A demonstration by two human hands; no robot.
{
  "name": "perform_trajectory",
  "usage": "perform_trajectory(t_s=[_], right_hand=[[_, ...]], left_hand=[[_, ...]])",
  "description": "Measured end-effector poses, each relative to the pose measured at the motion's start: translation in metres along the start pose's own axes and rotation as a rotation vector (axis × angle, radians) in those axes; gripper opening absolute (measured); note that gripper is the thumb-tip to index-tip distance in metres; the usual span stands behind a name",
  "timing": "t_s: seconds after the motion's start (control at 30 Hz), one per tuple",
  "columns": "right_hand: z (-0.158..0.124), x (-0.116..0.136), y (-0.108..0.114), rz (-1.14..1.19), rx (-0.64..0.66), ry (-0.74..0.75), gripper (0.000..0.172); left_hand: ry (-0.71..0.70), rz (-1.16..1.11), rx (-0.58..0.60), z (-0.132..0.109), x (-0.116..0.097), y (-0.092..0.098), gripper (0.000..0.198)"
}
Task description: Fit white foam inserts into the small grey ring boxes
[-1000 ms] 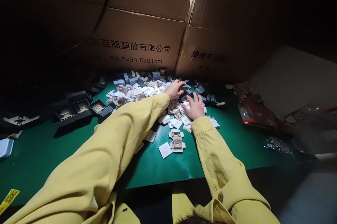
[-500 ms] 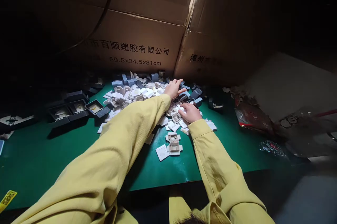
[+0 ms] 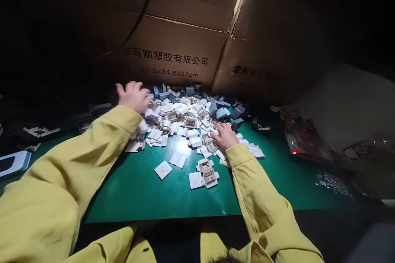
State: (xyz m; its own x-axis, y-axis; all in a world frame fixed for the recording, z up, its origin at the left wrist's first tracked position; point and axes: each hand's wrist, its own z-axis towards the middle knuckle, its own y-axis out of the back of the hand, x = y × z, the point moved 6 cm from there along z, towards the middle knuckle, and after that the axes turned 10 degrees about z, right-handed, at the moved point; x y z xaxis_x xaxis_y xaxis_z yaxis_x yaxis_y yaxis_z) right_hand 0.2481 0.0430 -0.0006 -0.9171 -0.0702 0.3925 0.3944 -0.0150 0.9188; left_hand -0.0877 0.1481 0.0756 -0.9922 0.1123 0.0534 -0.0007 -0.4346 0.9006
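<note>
My left hand [image 3: 134, 96] is raised over the left side of the heap, fingers spread and holding nothing. At the heap's right side, my right hand [image 3: 226, 136] rests against the white pieces with its fingers bent and slightly apart; nothing shows in its grasp. The heap of folded white card inserts [image 3: 174, 110] covers the middle of the green table. Small dark blue-grey boxes [image 3: 222, 113] lie along its back and right. Nearer to me are an unfolded insert [image 3: 209, 173], a square white card [image 3: 195, 180] beside it, and another white card [image 3: 163, 170].
Large cardboard cartons [image 3: 179, 40] form a wall behind the heap. On the right lie a red plastic packet [image 3: 305, 143] and a clear patterned bag [image 3: 333, 182]. A white-edged device [image 3: 15, 163] sits at the far left, near dark open boxes [image 3: 41, 132]. The green table's [image 3: 132, 201] front edge faces me.
My left hand has swung from the heap's back middle to its left side, uncovering the table and cards in front. The right hand stays at the heap's right side. The view has shifted slightly.
</note>
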Motion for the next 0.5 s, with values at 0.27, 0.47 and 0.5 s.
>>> perform_trajectory(t_s=[0.27, 0.47, 0.5], right_hand=[[-0.001, 0.004, -0.004, -0.03, -0.024, -0.01, 0.038], [-0.002, 0.005, -0.004, -0.058, -0.038, 0.005, 0.038], [-0.002, 0.005, -0.005, -0.065, -0.036, 0.006, 0.038]], left_hand=[[0.41, 0.112, 0.428, -0.016, 0.122, -0.028, 0.075], [0.173, -0.026, 0.274, -0.007, 0.094, -0.028, 0.053], [0.127, -0.041, 0.269, -0.006, 0.084, -0.029, 0.049]])
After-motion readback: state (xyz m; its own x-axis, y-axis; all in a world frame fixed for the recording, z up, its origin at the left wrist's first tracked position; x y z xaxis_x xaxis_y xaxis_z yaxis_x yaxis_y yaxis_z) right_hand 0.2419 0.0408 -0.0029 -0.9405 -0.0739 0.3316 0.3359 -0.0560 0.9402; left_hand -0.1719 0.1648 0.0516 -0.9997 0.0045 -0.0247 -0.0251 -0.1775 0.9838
